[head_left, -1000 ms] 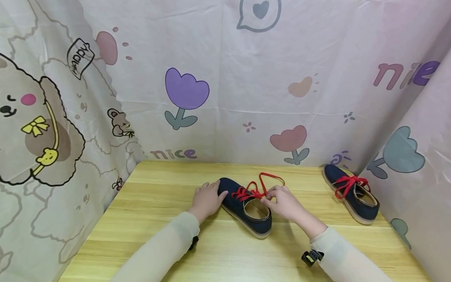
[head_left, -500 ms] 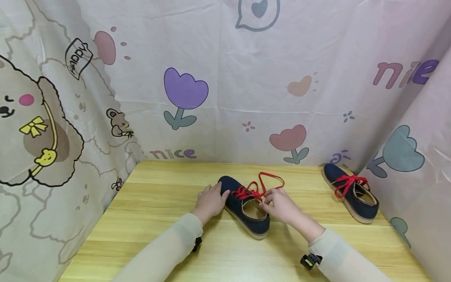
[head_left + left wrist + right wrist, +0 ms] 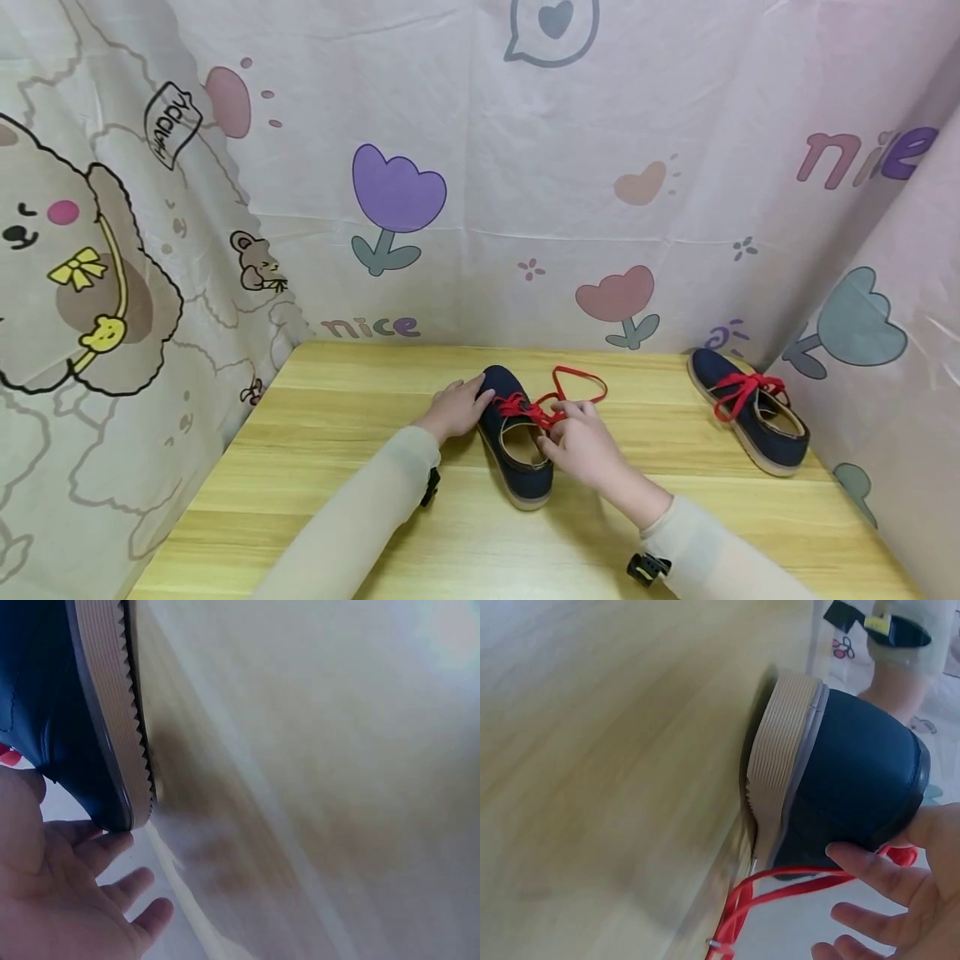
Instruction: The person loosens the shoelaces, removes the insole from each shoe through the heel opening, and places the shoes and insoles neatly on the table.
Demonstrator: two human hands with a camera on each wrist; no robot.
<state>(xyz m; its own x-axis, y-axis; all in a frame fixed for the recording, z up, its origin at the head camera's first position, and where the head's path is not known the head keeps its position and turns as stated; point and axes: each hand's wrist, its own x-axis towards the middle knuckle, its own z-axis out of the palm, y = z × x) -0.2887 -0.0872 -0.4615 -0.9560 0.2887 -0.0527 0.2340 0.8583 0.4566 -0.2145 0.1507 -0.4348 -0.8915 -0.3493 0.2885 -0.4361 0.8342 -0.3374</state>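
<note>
On the table (image 3: pixel 240 483), the shoe (image 3: pixel 494 427) lies between both hands, its long axis running near to far, toe (image 3: pixel 498 377) far and slightly left. The left hand (image 3: pixel 456 408) grips the toe; the right hand (image 3: pixel 585 446), nearer the heel (image 3: pixel 530 486), pinches its right side, beside red lace (image 3: pixel 536 414).

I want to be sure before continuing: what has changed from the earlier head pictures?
The middle shoe has turned clockwise, seen from above: toe right and away, heel left. The left hand moved right with the toe, the right hand left. The other shoe and the outer end of the loose red lace stayed put.
</note>
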